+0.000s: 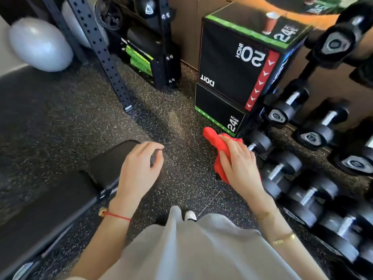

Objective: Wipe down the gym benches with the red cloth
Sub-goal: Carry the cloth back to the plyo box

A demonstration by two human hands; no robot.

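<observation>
A black padded gym bench (60, 199) runs from the lower left up to the middle of the view. Its small seat pad (109, 160) ends just left of centre. My left hand (139, 168) hovers over the right end of that pad with loosely curled fingers, holding nothing. My right hand (240, 166) grips a crumpled red cloth (214, 142) in the air above the floor, to the right of the bench and close to the dumbbells. The cloth is not touching the bench.
A dumbbell rack (314, 158) fills the right side. A black plyo box (240, 65) with a paper cup (270, 23) on top stands ahead. A black rack upright (105, 57) and a grey exercise ball (40, 45) are at the upper left. Speckled rubber floor (181, 122) lies between.
</observation>
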